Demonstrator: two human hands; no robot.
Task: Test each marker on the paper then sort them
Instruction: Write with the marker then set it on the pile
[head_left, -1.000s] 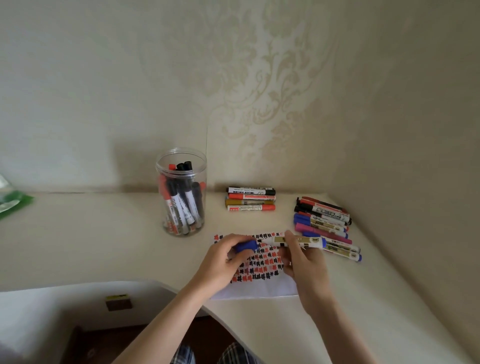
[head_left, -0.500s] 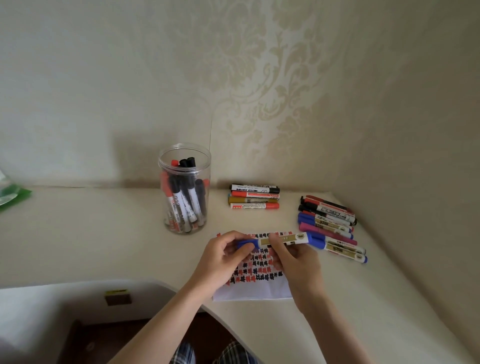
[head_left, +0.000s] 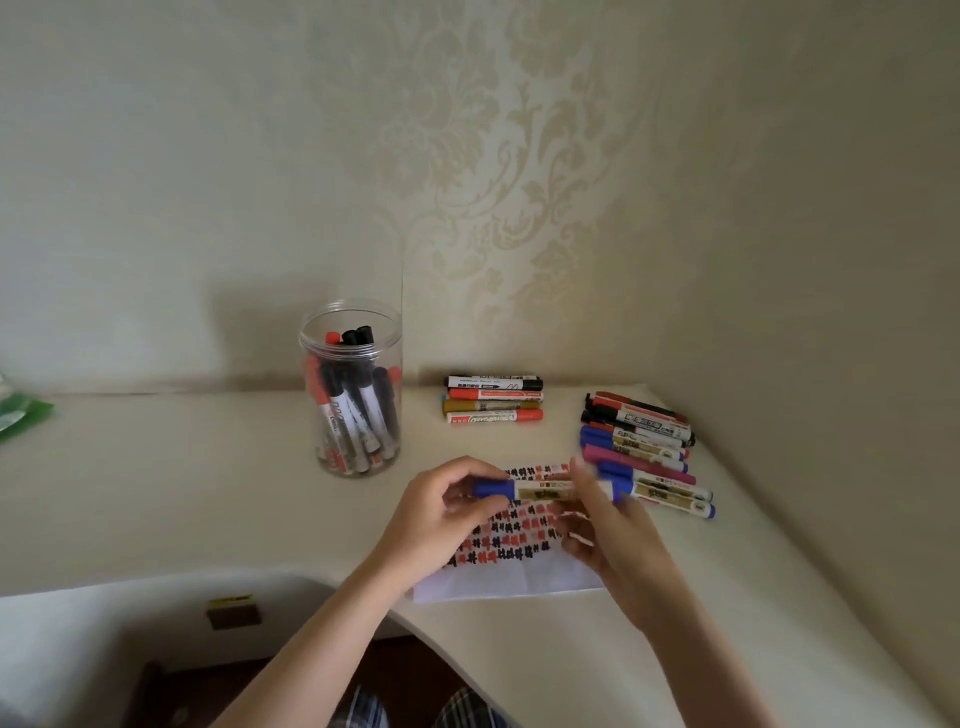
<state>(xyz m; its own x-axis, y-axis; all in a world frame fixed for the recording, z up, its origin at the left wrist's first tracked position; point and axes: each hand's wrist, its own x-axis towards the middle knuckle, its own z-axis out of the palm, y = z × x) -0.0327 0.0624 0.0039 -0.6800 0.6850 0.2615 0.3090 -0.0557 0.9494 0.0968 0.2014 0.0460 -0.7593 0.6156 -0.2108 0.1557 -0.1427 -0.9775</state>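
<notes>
I see the left hand (head_left: 441, 512) pinching the blue cap of a marker (head_left: 540, 489) held level over the paper (head_left: 511, 577). The right hand (head_left: 605, 525) is blurred — fingers curl round the barrel, hiding its far end. The jar (head_left: 353, 387) sits at 10 o'clock from the paper, a marker pile (head_left: 641, 441) at 2 o'clock — labels unreadable.
</notes>
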